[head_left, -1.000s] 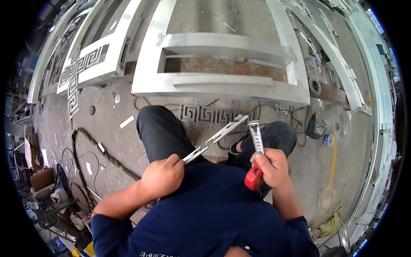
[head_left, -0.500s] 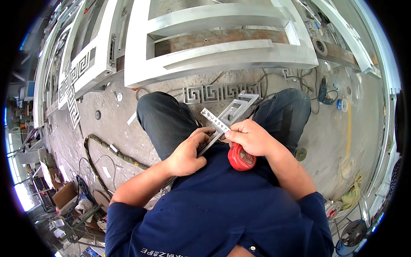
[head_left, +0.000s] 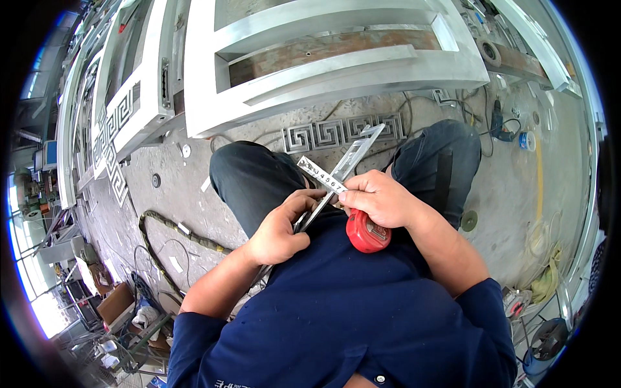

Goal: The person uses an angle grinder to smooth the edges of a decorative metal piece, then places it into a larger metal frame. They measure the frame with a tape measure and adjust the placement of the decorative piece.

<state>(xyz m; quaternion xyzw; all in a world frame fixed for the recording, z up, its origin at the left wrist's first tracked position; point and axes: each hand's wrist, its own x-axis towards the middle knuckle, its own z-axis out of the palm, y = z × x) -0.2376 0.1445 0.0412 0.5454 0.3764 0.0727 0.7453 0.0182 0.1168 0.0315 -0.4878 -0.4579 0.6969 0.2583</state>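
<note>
My left hand (head_left: 283,227) is closed round the lower end of a narrow silver metal frame piece (head_left: 356,154), which slants up and away between my knees. In my right hand (head_left: 383,199) is a red tape measure (head_left: 367,233), its case hanging below the fingers. A short length of its white blade (head_left: 321,174) is out and lies across the metal piece, pointing up to the left. My right thumb and fingers pinch the blade beside the metal. Part of the piece is hidden under my left fingers.
Ahead stands a large silver metal frame (head_left: 336,77). Fret-pattern metal panels (head_left: 323,134) lie on the floor before it, with more fretwork (head_left: 111,145) at the left. A power drill (head_left: 498,123) lies right, near a grinding disc (head_left: 469,220). A sleeved hose (head_left: 155,223) curves at the left.
The metal piece has turned, showing more of its edge and less of its open face. The blade still crosses it, and both hands keep their holds. My view has shifted slightly.
</note>
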